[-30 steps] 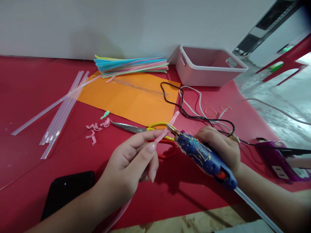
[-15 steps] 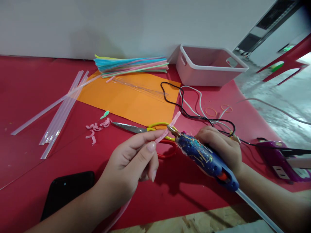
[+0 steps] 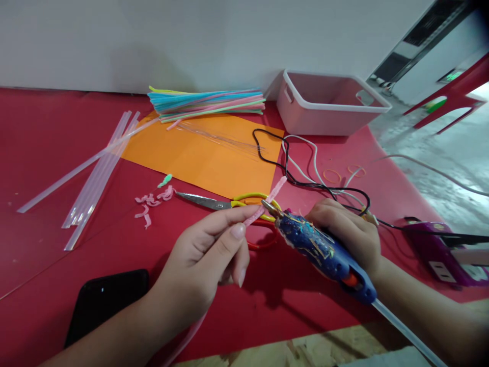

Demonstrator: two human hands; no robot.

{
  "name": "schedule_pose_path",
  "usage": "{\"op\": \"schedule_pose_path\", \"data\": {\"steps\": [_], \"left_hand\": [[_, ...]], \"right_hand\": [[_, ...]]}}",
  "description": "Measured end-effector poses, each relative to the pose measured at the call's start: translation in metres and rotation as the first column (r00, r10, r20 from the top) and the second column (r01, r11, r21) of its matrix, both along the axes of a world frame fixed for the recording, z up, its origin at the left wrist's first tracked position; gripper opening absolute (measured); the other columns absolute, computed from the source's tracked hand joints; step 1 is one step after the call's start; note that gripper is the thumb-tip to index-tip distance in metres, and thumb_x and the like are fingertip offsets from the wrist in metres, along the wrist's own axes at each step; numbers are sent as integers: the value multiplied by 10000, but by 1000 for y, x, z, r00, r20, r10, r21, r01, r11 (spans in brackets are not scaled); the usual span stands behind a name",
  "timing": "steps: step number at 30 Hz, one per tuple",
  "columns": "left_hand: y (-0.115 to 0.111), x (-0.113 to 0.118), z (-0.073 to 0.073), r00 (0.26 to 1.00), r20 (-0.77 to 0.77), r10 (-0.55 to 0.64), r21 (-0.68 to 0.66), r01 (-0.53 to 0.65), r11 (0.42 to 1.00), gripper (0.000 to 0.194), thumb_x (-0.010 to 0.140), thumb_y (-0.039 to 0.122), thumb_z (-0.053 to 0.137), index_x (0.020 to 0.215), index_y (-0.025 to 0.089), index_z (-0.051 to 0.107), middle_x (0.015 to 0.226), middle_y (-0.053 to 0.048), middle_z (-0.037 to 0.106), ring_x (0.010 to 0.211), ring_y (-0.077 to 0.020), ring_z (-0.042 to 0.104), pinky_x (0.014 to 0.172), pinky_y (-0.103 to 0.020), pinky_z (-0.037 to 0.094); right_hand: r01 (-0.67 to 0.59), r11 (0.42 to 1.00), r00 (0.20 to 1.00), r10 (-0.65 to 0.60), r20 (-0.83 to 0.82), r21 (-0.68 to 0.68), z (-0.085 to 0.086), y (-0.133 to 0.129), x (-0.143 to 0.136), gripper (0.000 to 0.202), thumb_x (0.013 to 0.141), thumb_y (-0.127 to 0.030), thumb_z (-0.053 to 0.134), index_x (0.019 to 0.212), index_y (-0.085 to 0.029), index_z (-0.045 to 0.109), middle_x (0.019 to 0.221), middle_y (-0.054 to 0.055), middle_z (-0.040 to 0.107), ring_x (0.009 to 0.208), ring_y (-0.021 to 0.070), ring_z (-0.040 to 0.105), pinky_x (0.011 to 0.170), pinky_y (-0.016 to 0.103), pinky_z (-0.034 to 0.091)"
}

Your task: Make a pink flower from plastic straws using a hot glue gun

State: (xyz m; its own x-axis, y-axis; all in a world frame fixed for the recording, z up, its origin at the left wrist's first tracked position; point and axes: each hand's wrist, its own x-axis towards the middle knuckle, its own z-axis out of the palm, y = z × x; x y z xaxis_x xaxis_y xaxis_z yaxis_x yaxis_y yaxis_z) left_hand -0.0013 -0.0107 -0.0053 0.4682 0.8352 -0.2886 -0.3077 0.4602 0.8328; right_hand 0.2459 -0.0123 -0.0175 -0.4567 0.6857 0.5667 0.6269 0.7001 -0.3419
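Observation:
Between thumb and fingers, my left hand [image 3: 214, 255] pinches a pink fuzzy strip [image 3: 277, 189], whose end points up and right. My right hand [image 3: 346, 229] is wrapped round a blue glue gun [image 3: 313, 242] with a clear glue stick [image 3: 407, 329] out of its back. The gun's metal nozzle is at the strip, just beyond my left fingertips. Scissors [image 3: 204, 201] with yellow and red handles lie behind my left hand. Small pink scraps [image 3: 145, 218] and a green piece [image 3: 165, 180] lie left of the blades.
Orange paper [image 3: 214, 168] lies under thin wires, beside a bundle of coloured fuzzy sticks [image 3: 206, 104]. Glue sticks [image 3: 99, 178] are at left, a phone [image 3: 107, 300] at front left. A pink bin [image 3: 324, 120], cables [image 3: 301, 181] and a purple power strip [image 3: 439, 255] are at right.
The tip of the pink strip has shifted slightly up and right. The glue gun's nozzle has moved a little left and down along it. My left hand has hardly moved.

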Motion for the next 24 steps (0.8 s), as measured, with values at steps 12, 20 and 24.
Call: {"op": "schedule_pose_path", "data": {"steps": [12, 20, 24], "left_hand": [[1, 1, 0, 1000, 5, 3, -29, -3, 1000, 259, 944, 326, 594, 1157, 236, 711, 460, 68, 472, 440, -74, 355, 466, -236, 246], [1, 4, 4, 1000, -1, 24, -47, -24, 999, 244, 952, 299, 574, 1133, 246, 729, 471, 62, 488, 430, -60, 317, 462, -228, 223], [2, 5, 7, 999, -9, 43, -57, -43, 997, 287, 941, 291, 582, 1185, 216, 711, 458, 66, 466, 418, -60, 282, 445, -224, 209]], "right_hand": [[-22, 1000, 1000, 22, -15, -10, -2, -1, 0, 59, 915, -127, 535, 894, -177, 558, 699, 13, 624, 591, 144, 568, 602, 306, 437], [-35, 999, 996, 36, -82, 14, -3, -3, 4, 90, 891, -112, 548, 913, -196, 574, 692, 12, 599, 606, 164, 555, 607, 329, 440], [60, 998, 992, -57, -109, 24, -5, -2, 8, 154, 832, -114, 627, 920, -227, 571, 709, 5, 588, 612, 169, 537, 582, 327, 421]]}}
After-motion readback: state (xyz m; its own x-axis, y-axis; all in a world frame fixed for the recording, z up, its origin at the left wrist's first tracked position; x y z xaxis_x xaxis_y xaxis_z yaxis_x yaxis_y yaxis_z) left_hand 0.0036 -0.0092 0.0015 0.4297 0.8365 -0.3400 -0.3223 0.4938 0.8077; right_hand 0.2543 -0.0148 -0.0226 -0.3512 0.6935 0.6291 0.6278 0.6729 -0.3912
